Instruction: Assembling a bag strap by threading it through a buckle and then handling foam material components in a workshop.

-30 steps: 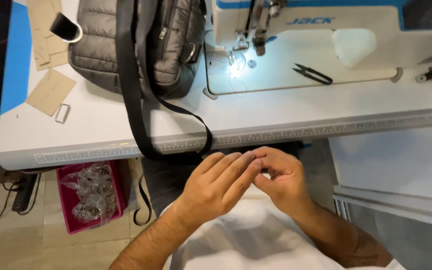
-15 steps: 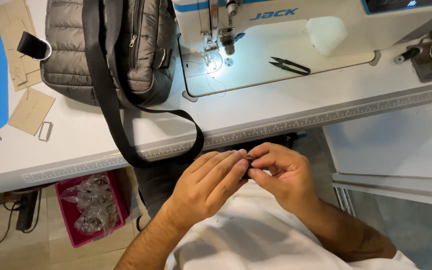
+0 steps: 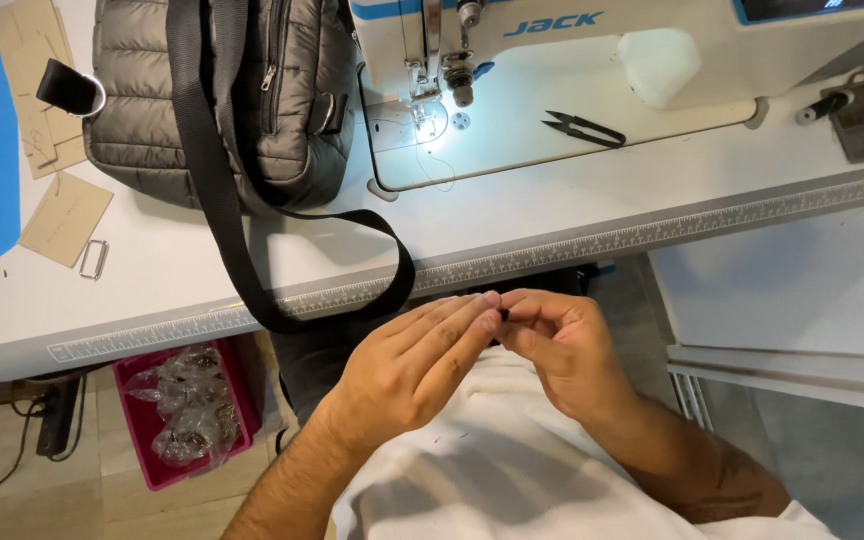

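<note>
Two bare hands meet over the lap, just below the table edge (image 3: 512, 265), at about 6 o'clock in the head view. Left hand (image 3: 407, 365): fingers stretched long and nearly straight, tips pressed against the right hand's fingertips. Right hand (image 3: 557, 350): fingers curled in, thumb and forefinger pinched on a small dark item (image 3: 503, 316) where the two hands touch; too small and hidden to say what it is, and whether the left hand also grips it cannot be told. At 11 o'clock, a grey quilted bag (image 3: 252, 100) lies on the white tabletop, its black webbing strap (image 3: 212, 180) running down over the bag and looping past the ruled table edge, the loop ending just above the left fingertips, apart from them. At 12 o'clock, a white sewing machine (image 3: 552, 60), lamp lit at the needle. Black thread snips (image 3: 584, 128) rest on the machine bed at 1 o'clock. Tan card patterns (image 3: 62, 215) and a metal rectangular ring (image 3: 93, 259) at 10 o'clock. Pink bin of bagged hardware (image 3: 187, 415) on the floor at 8 o'clock.
</note>
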